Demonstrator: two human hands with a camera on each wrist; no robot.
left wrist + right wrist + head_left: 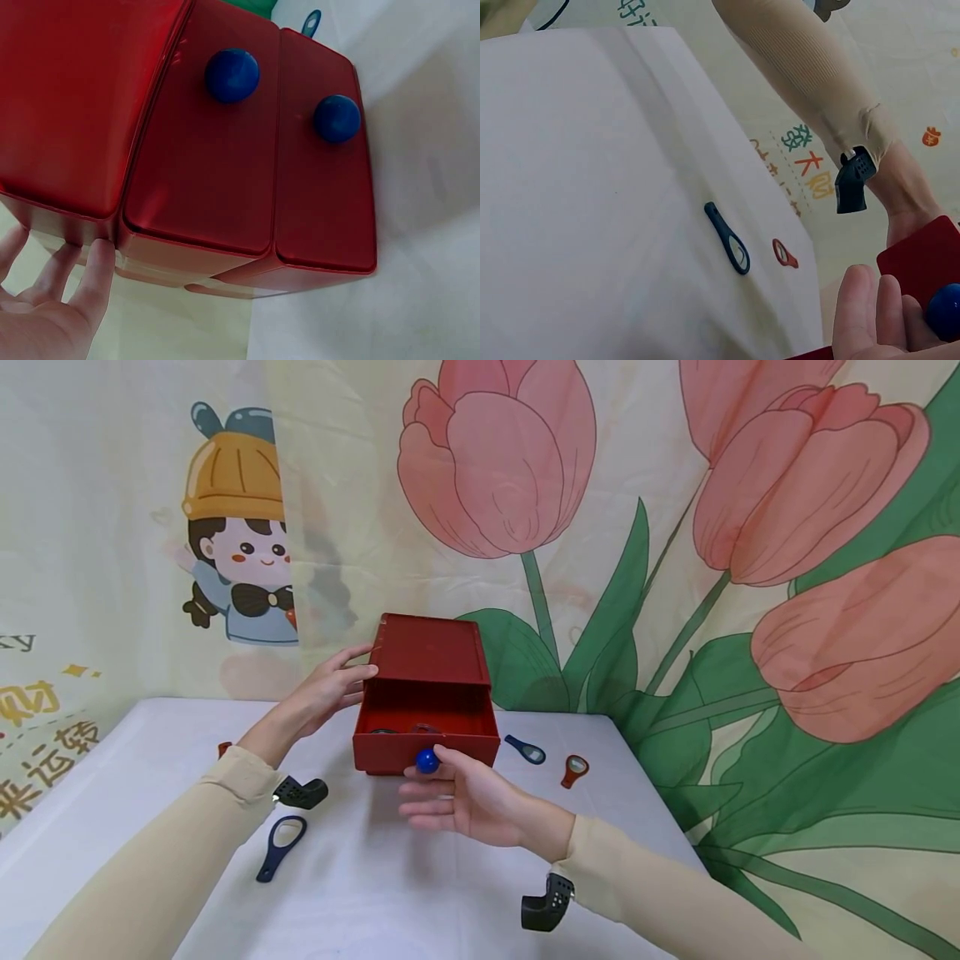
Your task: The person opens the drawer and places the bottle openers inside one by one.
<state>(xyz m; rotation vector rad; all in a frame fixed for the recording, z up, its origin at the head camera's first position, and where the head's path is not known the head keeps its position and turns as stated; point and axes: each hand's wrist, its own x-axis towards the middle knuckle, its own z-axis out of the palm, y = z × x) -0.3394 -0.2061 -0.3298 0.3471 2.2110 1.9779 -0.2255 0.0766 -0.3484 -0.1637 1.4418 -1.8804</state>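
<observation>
A red drawer box (431, 647) stands on the white table, its upper drawer (405, 753) pulled out in the head view. Thin curved rims of things show inside the drawer; most of them is hidden by its front. My left hand (330, 683) rests its fingertips against the box's left side; they also show in the left wrist view. At the drawer front, my right hand (480, 793) pinches the round blue drawer knob (427, 761) between thumb and index finger, the other fingers stretched out below. The left wrist view shows a second blue knob (337, 118) on the lower drawer.
A dark blue magnifying glass (272, 862) lies at the front left. Right of the box are another blue magnifying glass (514, 742) and a red one (567, 779). Part of a red thing (224, 748) shows behind the left forearm. A printed cloth (360, 510) hangs behind the table.
</observation>
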